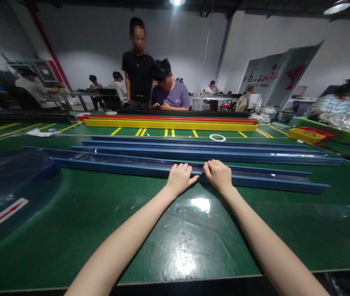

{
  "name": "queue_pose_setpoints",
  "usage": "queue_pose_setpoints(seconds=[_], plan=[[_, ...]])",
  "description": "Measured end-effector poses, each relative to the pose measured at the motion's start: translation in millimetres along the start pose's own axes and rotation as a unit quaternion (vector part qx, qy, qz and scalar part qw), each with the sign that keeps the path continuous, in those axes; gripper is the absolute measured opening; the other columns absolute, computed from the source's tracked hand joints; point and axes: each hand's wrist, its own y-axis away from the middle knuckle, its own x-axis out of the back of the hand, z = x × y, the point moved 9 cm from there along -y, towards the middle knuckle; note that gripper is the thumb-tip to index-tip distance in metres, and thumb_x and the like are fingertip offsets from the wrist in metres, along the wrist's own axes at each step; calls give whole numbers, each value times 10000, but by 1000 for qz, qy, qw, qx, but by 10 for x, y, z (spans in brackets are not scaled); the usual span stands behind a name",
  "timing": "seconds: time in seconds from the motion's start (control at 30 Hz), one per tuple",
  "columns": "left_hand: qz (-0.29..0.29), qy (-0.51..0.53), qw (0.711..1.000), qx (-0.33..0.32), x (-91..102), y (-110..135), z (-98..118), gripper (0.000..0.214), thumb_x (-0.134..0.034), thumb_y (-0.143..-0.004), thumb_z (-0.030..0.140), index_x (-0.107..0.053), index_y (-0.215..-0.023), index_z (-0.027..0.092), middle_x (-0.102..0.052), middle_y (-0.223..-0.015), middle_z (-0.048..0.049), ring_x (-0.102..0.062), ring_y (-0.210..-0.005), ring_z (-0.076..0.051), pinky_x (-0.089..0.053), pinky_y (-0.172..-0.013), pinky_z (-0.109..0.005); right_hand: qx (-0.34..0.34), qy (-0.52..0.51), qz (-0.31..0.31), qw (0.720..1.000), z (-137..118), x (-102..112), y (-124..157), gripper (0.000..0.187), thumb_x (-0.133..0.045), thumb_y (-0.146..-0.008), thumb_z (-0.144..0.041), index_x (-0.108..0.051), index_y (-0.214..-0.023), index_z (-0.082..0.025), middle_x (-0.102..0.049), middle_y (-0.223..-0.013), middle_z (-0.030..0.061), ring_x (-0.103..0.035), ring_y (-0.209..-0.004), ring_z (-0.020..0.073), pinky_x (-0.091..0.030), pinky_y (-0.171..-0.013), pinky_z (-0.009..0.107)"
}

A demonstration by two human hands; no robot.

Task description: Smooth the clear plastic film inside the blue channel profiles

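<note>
My fingers (pixel 212 163) grip the nearest blue channel (pixel 255 181) on a green table (pixel 70 230), left hand (pixel 178 180) near right hand (pixel 219 176); any seam between them is unclear. Beyond lie farther blue channels (pixel 255 158), then a yellow strip (pixel 169 124).

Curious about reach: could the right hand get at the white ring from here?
Probably, with a forward stretch: only low blue rails seem to lie between the right hand and the white ring.
</note>
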Motion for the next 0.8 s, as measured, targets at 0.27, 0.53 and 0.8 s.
queue_pose_setpoints(seconds=[0.27,0.53,0.8], plan=[[6,1,1000,-3,16,5,-15,361,-386,-807,480,-545,-767,158,-547,-830,-75,-471,-800,-196,-319,-648,-303,-9,-15,6,1000,-40,-53,18,380,-310,-833,-285,-511,-532,-170,-560,-565,11,-465,-578,82,-200,-522,231],[3,5,1000,9,-7,0,-28,353,-415,-785,488,-548,-755,163,-537,-788,-62,-468,-781,-193,-327,-646,-295,-28,-25,-27,999,-11,-127,8,410,-310,-821,-310,-559,-529,-167,-592,-576,23,-475,-542,80,-175,-494,235],[8,18,1000,11,0,-1,-53,368,-406,-783,498,-554,-738,164,-536,-765,-64,-467,-762,-187,-331,-654,-292,-31,-17,-11,999,-5,-118,20,404,-315,-815,-307,-555,-523,-164,-585,-564,28,-473,-542,83,-166,-485,235]])
